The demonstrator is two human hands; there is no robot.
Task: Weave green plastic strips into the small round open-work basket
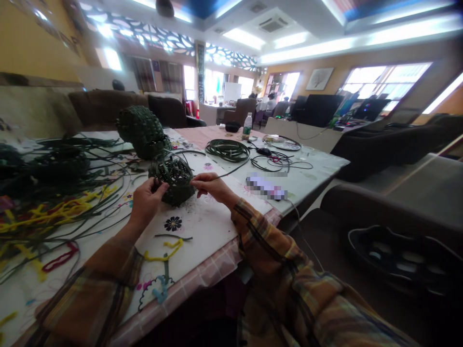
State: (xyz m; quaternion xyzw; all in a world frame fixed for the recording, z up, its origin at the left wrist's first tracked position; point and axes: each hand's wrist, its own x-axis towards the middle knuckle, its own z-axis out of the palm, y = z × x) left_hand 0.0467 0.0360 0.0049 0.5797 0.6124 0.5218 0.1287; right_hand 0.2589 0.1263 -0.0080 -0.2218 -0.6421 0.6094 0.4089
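A dark green woven piece, with an open lattice on top, rests on the table in front of me. My left hand grips its left side, thumb in front. At its right edge, my right hand pinches a thin green weaving strip, whose length trails behind the hand towards the right. Just behind stands a larger, rounded, tightly woven green piece; whether the two are joined I cannot tell. The fingertips of both hands are partly hidden.
A coil of green strips, a water bottle and a black mouse lie farther back. Loose green strips and yellow fuzzy stems cover the left side. A blurred-out phone-like object with a cable lies right. An armchair stands beside the table.
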